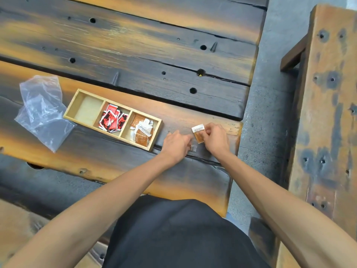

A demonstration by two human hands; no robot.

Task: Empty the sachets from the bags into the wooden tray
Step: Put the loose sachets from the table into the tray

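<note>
Seemingly the last bag is being worked on in the head view: both hands meet just past the right end of the tray (155, 138), low over the table (173, 55). The right hand (214, 139) pinches a brown and white sachet (198, 133) between thumb and fingers, lifted clear so it can go across to the tray. The left hand (176, 145) is curled with its fingers closed on something small and clear (193, 148), probably the mouth of a little bag held steady while the sachet comes out, though it is too blurred to be sure. To the left of the left hand, the tray's nearest compartment already holds brown and white sachets (142, 132), likely where this one belongs; the middle compartment holds red sachets (113, 119), and the far one is bare. Well beyond the tray's far end lie crumpled empty bags (42, 111), apparently set aside there to keep them out of the way.
</note>
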